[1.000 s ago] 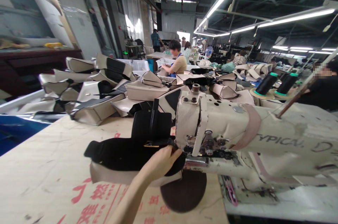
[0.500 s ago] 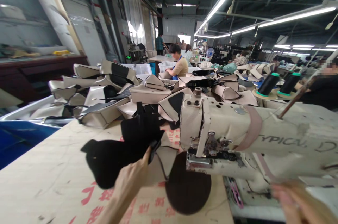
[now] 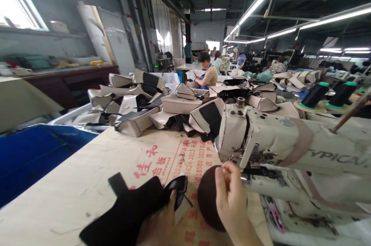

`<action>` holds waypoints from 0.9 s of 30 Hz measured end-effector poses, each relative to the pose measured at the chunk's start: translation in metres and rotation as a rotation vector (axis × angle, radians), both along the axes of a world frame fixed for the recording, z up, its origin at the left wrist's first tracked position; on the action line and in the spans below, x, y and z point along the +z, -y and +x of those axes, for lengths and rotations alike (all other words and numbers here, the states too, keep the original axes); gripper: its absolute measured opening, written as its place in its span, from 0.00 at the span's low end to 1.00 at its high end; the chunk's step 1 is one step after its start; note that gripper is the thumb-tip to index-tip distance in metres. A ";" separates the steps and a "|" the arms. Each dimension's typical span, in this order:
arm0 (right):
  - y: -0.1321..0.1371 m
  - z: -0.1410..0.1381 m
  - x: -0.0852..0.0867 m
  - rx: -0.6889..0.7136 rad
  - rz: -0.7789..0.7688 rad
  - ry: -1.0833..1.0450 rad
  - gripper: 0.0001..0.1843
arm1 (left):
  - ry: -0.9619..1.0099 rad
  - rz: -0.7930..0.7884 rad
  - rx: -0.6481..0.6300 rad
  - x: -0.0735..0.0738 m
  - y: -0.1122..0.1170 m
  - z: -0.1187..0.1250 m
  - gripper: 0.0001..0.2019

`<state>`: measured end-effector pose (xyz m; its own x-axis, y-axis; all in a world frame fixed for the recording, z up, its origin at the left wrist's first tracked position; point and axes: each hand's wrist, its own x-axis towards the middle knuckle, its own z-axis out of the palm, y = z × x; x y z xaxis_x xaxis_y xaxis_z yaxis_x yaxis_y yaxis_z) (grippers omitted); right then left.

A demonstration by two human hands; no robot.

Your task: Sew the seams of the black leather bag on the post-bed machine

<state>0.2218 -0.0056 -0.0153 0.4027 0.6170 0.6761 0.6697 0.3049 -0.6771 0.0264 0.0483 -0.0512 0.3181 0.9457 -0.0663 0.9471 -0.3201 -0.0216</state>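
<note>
My left hand (image 3: pixel 160 224) is at the bottom edge, closed on a black bag piece (image 3: pixel 127 215) with a glossy black tab (image 3: pixel 178 192); the piece lies on the plywood table (image 3: pixel 95 168), left of the machine. My right hand (image 3: pixel 230 195) is raised in front of the beige sewing machine head (image 3: pixel 261 139). Its fingers are pinched together just below the needle area, and what they hold is too small to see. A dark brown round pad (image 3: pixel 206 199) sits under the machine head, partly hidden behind my right hand.
A heap of beige and black bag parts (image 3: pixel 150 103) covers the far side of the table. A blue bin (image 3: pixel 34 153) stands at the left. Two black thread cones (image 3: pixel 314 95) stand behind the machine. A person (image 3: pixel 207 74) sits working further back.
My left hand has pulled the black piece out from under the machine head, down and to the left. My right hand has come up to the needle area.
</note>
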 end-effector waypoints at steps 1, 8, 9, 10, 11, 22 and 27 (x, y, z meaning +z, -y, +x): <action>0.003 0.009 -0.002 0.003 -0.041 0.122 0.12 | 0.005 0.002 0.003 0.001 0.000 0.003 0.15; 0.045 0.032 0.008 -0.071 0.143 0.309 0.13 | 0.006 0.071 0.066 0.012 -0.029 -0.015 0.17; 0.046 0.022 0.009 -0.046 0.136 0.288 0.14 | -0.019 0.122 0.071 0.013 -0.031 -0.025 0.20; 0.043 0.010 0.009 0.010 0.078 0.295 0.15 | -0.040 0.178 0.059 0.013 -0.032 -0.034 0.22; 0.038 -0.002 0.009 0.075 -0.015 0.324 0.17 | -0.053 0.239 0.034 0.014 -0.030 -0.041 0.24; -0.010 0.018 0.018 -0.239 0.104 0.182 0.07 | 0.055 0.305 -0.322 0.108 -0.041 0.072 0.25; -0.006 0.013 0.012 -0.266 -0.078 0.356 0.10 | -0.081 0.255 -0.599 0.084 -0.049 0.061 0.21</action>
<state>0.2349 0.0005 -0.0032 0.3045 0.5781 0.7570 0.9135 0.0480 -0.4041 0.0871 0.0969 0.0325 0.7982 0.5955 0.0911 0.5986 -0.7672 -0.2303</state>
